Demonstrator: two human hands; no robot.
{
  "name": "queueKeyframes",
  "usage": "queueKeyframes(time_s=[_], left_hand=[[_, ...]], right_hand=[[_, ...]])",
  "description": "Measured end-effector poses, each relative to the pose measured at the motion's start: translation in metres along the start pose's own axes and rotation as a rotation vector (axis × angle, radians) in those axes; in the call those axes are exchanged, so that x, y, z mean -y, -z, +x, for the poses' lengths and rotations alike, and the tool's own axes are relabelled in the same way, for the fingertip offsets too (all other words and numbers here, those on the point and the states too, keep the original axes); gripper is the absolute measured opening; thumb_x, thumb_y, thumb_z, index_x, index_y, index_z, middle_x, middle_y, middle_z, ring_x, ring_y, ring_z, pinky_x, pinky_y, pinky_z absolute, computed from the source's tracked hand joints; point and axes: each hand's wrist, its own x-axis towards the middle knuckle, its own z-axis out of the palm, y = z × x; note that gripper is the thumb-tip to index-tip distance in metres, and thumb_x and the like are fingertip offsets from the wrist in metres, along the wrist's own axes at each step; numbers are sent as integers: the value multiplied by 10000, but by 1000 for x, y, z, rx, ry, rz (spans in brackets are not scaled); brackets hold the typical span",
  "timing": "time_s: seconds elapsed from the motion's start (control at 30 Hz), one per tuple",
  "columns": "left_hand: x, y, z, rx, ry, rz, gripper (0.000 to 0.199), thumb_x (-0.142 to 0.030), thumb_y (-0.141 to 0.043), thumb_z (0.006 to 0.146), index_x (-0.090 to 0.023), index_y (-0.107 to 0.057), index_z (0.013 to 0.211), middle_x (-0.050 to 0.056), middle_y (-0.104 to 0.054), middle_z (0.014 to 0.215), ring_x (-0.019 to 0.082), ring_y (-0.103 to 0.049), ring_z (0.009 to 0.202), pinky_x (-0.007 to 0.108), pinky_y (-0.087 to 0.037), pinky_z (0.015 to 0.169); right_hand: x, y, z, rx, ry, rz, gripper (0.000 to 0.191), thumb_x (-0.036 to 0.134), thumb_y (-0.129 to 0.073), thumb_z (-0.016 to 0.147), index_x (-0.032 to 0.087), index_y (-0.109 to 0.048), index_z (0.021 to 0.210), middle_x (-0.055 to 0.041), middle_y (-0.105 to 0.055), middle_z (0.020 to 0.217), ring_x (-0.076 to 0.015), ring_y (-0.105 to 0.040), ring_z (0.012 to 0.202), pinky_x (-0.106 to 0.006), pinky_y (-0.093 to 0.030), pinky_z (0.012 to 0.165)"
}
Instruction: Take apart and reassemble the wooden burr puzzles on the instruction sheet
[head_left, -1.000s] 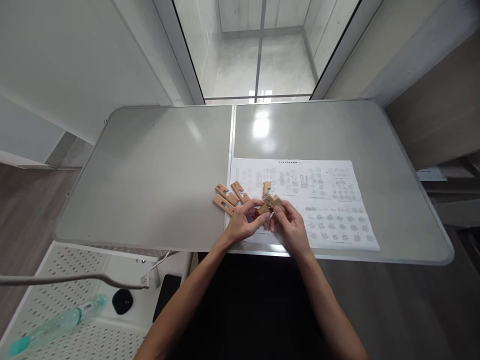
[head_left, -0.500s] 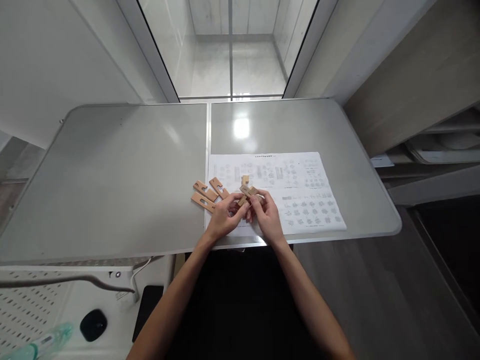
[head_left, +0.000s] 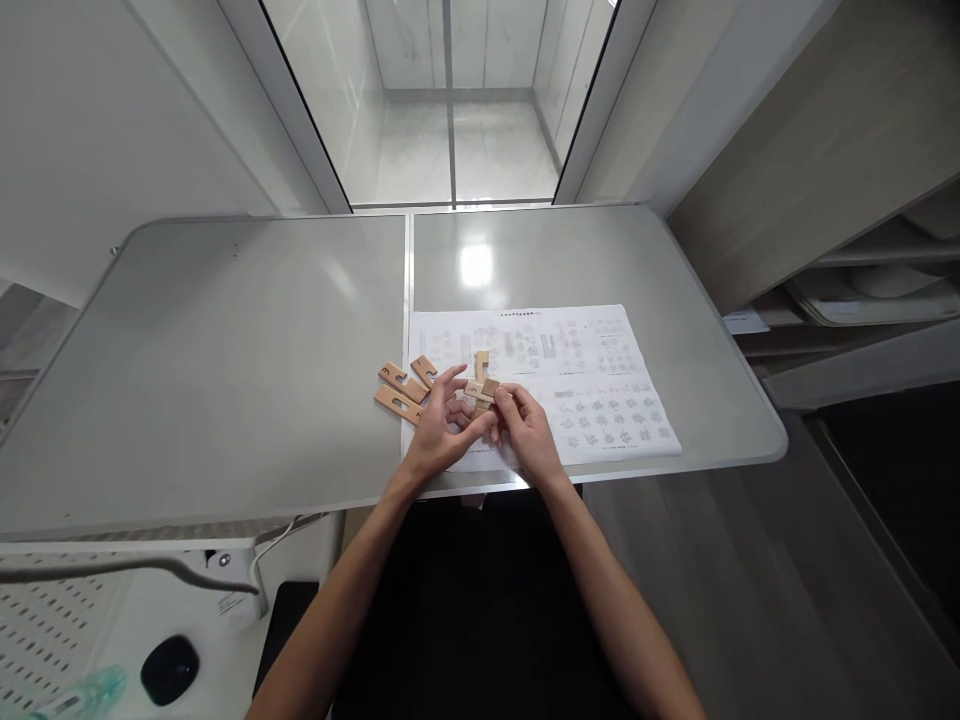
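Several notched wooden puzzle pieces, fitted crosswise into a small cluster, are held between my hands above the printed sheet. My right hand pinches the cluster's right side with thumb and fingers. My left hand supports it from below and the left, its thumb against the lower block and its index finger lifted off. The fingers hide part of the cluster. Beside my left hand lie loose wooden pieces: a slotted one, a notched one and another notched one. A paler notched piece shows just beyond the cluster.
The white sheet with small printed diagrams lies on the grey table, near its front edge. At lower left, a black mouse and a cable are on a lower white surface. Shelves stand at right.
My left index finger has lifted away from the cluster and stretched out. The cluster has turned, showing a numbered light face. The whole view has shifted slightly.
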Motion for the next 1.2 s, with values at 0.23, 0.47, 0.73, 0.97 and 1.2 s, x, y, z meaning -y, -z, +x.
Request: queueKeyframes(time_s=[0.23,0.47,0.73,0.97,1.2], left_hand=[[-8,3,-4,107,-77,94,918,-362,-878,770,-295,-383,1541,28,-588,1071,78,-581,644,260,-573,669],[-9,3,-5,164,-100,109,743,-387,-864,790,-248,-527,1438,-50,-540,770,103,-526,610,252,-530,633],[-7,5,-6,35,-33,30,712,-367,-884,766,-211,-539,1369,25,-647,989,102,-584,704,231,-538,661],[-11,7,-7,-25,-3,-9,685,-382,-878,774,-224,-546,1353,21,-654,999,111,-626,731,245,-574,699],[-10,10,-7,-42,3,-42,677,-385,-861,798,-232,-535,1372,16,-647,980,119,-640,733,265,-599,721]], right_hand=[[4,9,-2,41,-86,94,372,568,-658,946,223,-565,845,82,-426,608,-68,-379,446,-212,-288,423],[2,12,-2,115,-100,68,372,571,-656,948,219,-581,858,89,-418,580,-63,-363,431,-204,-270,416],[12,15,7,55,-71,-129,438,661,-508,989,243,-603,1076,68,-512,626,-100,-443,448,-230,-368,442],[31,37,52,81,281,-823,321,392,-627,955,236,-632,1235,-83,-651,1166,-156,-637,705,-331,-558,676],[35,37,78,475,235,-1043,623,216,-695,847,312,-537,1441,-85,-556,1439,-140,-635,691,-382,-596,710]])
